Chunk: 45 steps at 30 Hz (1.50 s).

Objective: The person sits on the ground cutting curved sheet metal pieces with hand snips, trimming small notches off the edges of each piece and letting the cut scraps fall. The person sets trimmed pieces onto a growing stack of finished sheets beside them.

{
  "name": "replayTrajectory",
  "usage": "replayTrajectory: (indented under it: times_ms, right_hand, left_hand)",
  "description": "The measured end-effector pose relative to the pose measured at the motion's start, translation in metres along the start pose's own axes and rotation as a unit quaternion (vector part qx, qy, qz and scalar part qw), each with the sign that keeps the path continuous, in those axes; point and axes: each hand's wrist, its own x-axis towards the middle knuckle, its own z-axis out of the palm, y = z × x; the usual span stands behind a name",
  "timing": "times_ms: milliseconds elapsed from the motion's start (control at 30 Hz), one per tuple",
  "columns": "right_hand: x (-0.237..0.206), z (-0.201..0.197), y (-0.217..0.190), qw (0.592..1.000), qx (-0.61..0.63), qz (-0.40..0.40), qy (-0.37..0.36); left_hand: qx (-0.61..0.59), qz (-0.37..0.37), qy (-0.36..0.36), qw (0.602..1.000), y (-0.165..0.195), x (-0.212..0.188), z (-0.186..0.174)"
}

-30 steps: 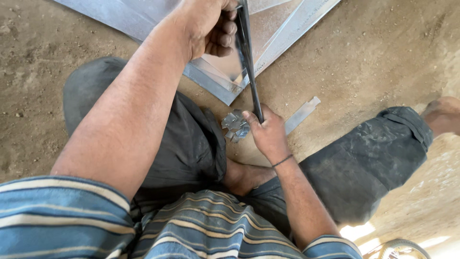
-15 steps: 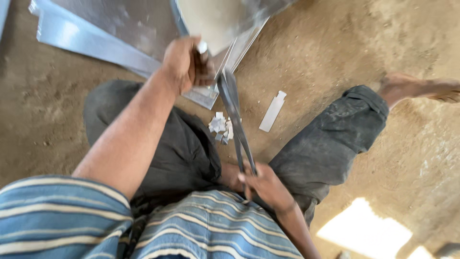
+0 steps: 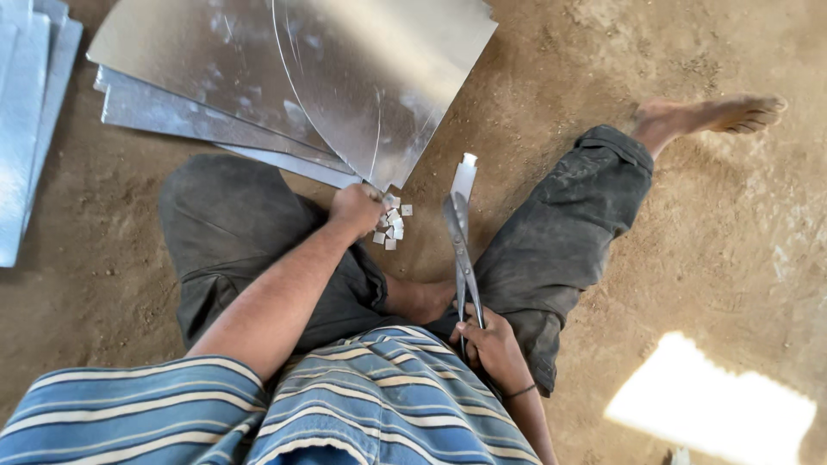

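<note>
I sit on a dirt floor with my legs spread. My left hand (image 3: 356, 209) grips the near corner of a shiny metal sheet (image 3: 379, 77) that lies in front of me and bears a curved scribed line. My right hand (image 3: 488, 337) is closed on the handles of long metal shears (image 3: 459, 250), held low by my lap with the blades pointing away. Several small square metal offcuts (image 3: 392, 226) lie on the ground just right of my left hand.
More metal sheets (image 3: 155, 112) are stacked under the top one. Another stack (image 3: 26, 112) lies at the far left. A narrow metal strip (image 3: 465, 176) rests beyond the shear tips. My bare right foot (image 3: 715, 112) stretches out at the upper right. A sunlit patch (image 3: 715, 413) marks the floor.
My right hand has drawn the shears back from the sheet toward my lap. My left hand has come down to the sheet's near corner. The view has tilted so more of the sheets show.
</note>
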Motion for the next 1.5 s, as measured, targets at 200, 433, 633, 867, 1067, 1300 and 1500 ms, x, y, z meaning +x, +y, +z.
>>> replayTrajectory:
  times_ms: [200,433,633,867,1067,1300,1500]
  right_hand:
    - [0.008,-0.016,0.009,0.999,-0.027,0.005,-0.03]
    - [0.019,-0.023,0.031,0.998,-0.051,-0.018,-0.033]
    - [0.051,-0.03,0.065,0.994,-0.079,-0.032,-0.061]
    - [0.11,-0.041,0.089,0.995,-0.049,0.042,-0.073]
    - [0.08,-0.04,0.077,0.995,-0.062,0.031,-0.07]
    - [0.04,0.003,0.024,0.998,0.02,-0.05,-0.036]
    - [0.034,0.03,-0.002,0.983,-0.139,-0.094,-0.077]
  left_hand:
    - [-0.134,-0.128,0.013,0.982,0.022,-0.019,-0.009]
    - [-0.633,-0.119,-0.032,0.765,0.05,-0.017,-0.021]
    - [-0.592,0.03,0.139,0.793,0.091,-0.025,-0.117]
    - [-0.656,0.28,0.157,0.683,-0.027,-0.104,-0.261]
    - [-0.538,0.194,0.325,0.753,-0.144,-0.213,-0.397]
    - [-0.559,-0.067,0.567,0.602,-0.137,-0.157,-0.359]
    - [-0.683,0.02,0.115,0.721,-0.005,-0.026,-0.139]
